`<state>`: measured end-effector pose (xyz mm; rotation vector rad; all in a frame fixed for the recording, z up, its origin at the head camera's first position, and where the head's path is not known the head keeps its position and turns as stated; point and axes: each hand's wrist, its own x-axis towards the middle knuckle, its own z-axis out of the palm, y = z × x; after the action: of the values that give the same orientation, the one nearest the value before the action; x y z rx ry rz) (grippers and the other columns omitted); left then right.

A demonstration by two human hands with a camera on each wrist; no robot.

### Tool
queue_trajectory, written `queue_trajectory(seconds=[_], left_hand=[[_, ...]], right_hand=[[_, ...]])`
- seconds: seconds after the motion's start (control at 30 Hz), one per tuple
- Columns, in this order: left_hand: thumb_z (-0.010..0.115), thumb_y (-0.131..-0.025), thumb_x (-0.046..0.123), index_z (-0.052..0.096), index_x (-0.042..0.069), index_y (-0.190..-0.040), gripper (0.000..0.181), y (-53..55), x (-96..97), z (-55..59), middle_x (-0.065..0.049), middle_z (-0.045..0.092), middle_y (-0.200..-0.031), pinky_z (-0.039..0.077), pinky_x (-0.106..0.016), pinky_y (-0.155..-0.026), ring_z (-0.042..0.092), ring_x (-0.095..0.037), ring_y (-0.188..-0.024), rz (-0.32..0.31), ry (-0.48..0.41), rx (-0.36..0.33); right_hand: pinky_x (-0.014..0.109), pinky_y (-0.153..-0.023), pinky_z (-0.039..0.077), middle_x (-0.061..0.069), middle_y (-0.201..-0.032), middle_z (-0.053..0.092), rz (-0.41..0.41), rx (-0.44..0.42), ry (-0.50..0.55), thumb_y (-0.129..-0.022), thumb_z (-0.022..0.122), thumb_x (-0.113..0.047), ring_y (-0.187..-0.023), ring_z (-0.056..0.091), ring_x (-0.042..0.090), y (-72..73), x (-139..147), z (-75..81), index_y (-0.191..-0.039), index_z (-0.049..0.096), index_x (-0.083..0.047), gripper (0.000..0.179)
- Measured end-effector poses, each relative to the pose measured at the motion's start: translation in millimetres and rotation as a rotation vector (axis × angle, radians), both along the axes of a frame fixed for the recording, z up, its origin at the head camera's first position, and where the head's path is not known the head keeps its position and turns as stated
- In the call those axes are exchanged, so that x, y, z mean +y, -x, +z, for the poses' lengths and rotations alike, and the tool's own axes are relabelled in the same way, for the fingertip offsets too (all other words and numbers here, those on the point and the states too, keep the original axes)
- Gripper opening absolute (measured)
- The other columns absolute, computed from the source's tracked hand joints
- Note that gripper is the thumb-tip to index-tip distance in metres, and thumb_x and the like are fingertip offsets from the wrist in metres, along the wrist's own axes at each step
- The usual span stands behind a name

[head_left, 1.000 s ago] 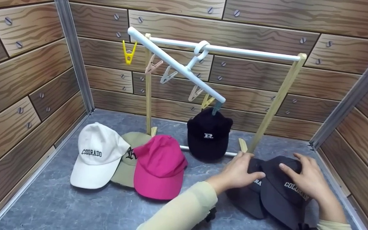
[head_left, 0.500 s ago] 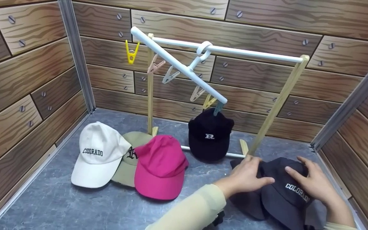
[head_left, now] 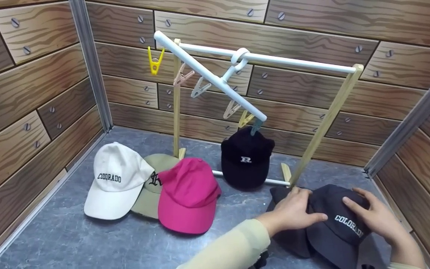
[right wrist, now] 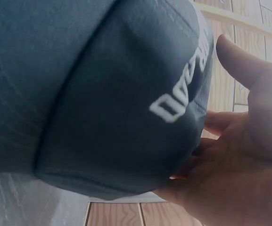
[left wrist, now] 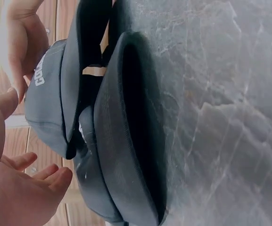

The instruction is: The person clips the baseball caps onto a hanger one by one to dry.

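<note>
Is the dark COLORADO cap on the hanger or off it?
Off. The dark COLORADO cap is at the right hand, apart from the white hanger and its clips.

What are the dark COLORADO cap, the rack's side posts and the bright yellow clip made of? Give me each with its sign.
Dark COLORADO cap: matte fabric, exact fibre unclear; stitch rows show in the right wrist view.
Side posts: probably wood, dull finish; pale tan colour suggests it.
Bright yellow clip: likely moulded plastic, smooth; its colour looks even and saturated.
</note>
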<state>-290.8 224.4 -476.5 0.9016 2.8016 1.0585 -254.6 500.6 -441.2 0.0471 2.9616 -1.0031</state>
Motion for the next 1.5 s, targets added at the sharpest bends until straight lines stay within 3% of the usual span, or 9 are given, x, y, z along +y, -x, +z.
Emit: queue_trajectory(seconds=[0.2, 0.3, 0.4, 0.5, 0.7, 0.9, 1.07, 1.27, 1.5], left_hand=[[0.076, -0.097, 0.066, 0.059, 0.022, -0.155, 0.075, -1.3, 3.5, -2.5, 0.008, 0.059, -0.141, 0.052, -0.022, -0.102, 0.058, -0.004, -0.130, -0.008, 0.021, -0.018], [0.076, -0.097, 0.066, 0.059, 0.022, -0.155, 0.075, -1.7, 6.4, -4.6, 0.010, 0.060, -0.141, 0.051, -0.020, -0.102, 0.058, -0.002, -0.130, -0.014, 0.034, -0.014], [0.077, -0.097, 0.066, 0.059, 0.022, -0.155, 0.075, -2.9, 9.0, -6.4, 0.011, 0.061, -0.140, 0.051, -0.019, -0.100, 0.059, -0.002, -0.128, -0.017, 0.043, -0.008], [0.077, -0.096, 0.067, 0.059, 0.022, -0.155, 0.076, -4.1, 11.3, -6.8, 0.010, 0.061, -0.138, 0.052, -0.019, -0.098, 0.060, -0.002, -0.125, -0.025, 0.050, -0.012], [0.076, -0.097, 0.068, 0.056, 0.023, -0.158, 0.078, -6.1, 16.0, -6.1, 0.007, 0.059, -0.137, 0.053, -0.022, -0.097, 0.059, -0.003, -0.122, -0.028, 0.064, -0.043], [0.077, -0.097, 0.066, 0.054, 0.025, -0.160, 0.079, -7.1, 18.3, -7.7, 0.005, 0.057, -0.139, 0.054, -0.024, -0.098, 0.060, -0.005, -0.122, -0.029, 0.050, -0.099], [0.077, -0.097, 0.065, 0.053, 0.025, -0.160, 0.079, -8.1, 18.6, -7.9, 0.005, 0.057, -0.140, 0.054, -0.026, -0.100, 0.061, -0.007, -0.123, -0.029, 0.034, -0.118], [0.078, -0.097, 0.065, 0.054, 0.023, -0.159, 0.079, -9.2, 18.8, -8.9, 0.004, 0.059, -0.140, 0.053, -0.024, -0.099, 0.061, -0.005, -0.122, -0.025, 0.031, -0.086], [0.077, -0.097, 0.065, 0.052, 0.020, -0.159, 0.081, -7.2, 18.1, -11.3, 0.003, 0.060, -0.142, 0.053, -0.024, -0.101, 0.059, -0.006, -0.127, -0.015, 0.033, -0.086]], right_hand=[[0.072, -0.114, 0.040, 0.049, -0.163, 0.032, 0.002, -0.043, 0.023, -0.117, 0.053, -0.052, -0.148, 0.037, 0.067, 1.3, 9.7, -4.6, -0.169, 0.020, 0.013, 0.089], [0.051, -0.108, 0.049, 0.048, -0.162, 0.035, -0.003, -0.048, 0.020, -0.117, 0.052, -0.050, -0.146, 0.042, 0.064, 1.2, 15.5, -7.2, -0.169, 0.022, 0.013, 0.087], [0.028, -0.094, 0.049, 0.047, -0.161, 0.040, -0.010, -0.041, 0.016, -0.117, 0.054, -0.049, -0.144, 0.046, 0.059, 0.8, 20.6, -9.8, -0.168, 0.027, 0.013, 0.084], [0.018, -0.087, 0.047, 0.045, -0.160, 0.043, -0.015, -0.040, 0.025, -0.117, 0.054, -0.049, -0.142, 0.049, 0.054, 1.0, 24.7, -13.0, -0.166, 0.030, 0.014, 0.084], [0.020, -0.086, 0.051, 0.043, -0.155, 0.050, -0.030, -0.069, 0.045, -0.117, 0.052, -0.051, -0.127, 0.061, 0.031, 2.6, 31.9, -20.3, -0.163, 0.032, 0.017, 0.085], [0.019, -0.086, 0.051, 0.038, -0.150, 0.056, -0.044, -0.058, 0.065, -0.118, 0.053, -0.047, -0.113, 0.059, 0.008, 4.2, 35.2, -25.5, -0.160, 0.038, 0.019, 0.080], [0.019, -0.086, 0.052, 0.032, -0.141, 0.064, -0.054, -0.061, 0.108, -0.118, 0.053, -0.045, -0.107, 0.062, 0.005, 3.8, 34.8, -28.2, -0.158, 0.038, 0.021, 0.079], [0.028, -0.082, 0.058, 0.007, -0.115, 0.070, -0.069, -0.092, 0.200, -0.118, 0.053, -0.043, -0.094, 0.069, 0.012, 1.9, 35.0, -29.9, -0.154, 0.041, 0.018, 0.072], [0.026, -0.083, 0.057, 0.007, -0.114, 0.070, -0.069, -0.073, 0.183, -0.118, 0.054, -0.044, -0.094, 0.068, 0.011, 3.4, 32.2, -29.5, -0.152, 0.044, 0.018, 0.071]])
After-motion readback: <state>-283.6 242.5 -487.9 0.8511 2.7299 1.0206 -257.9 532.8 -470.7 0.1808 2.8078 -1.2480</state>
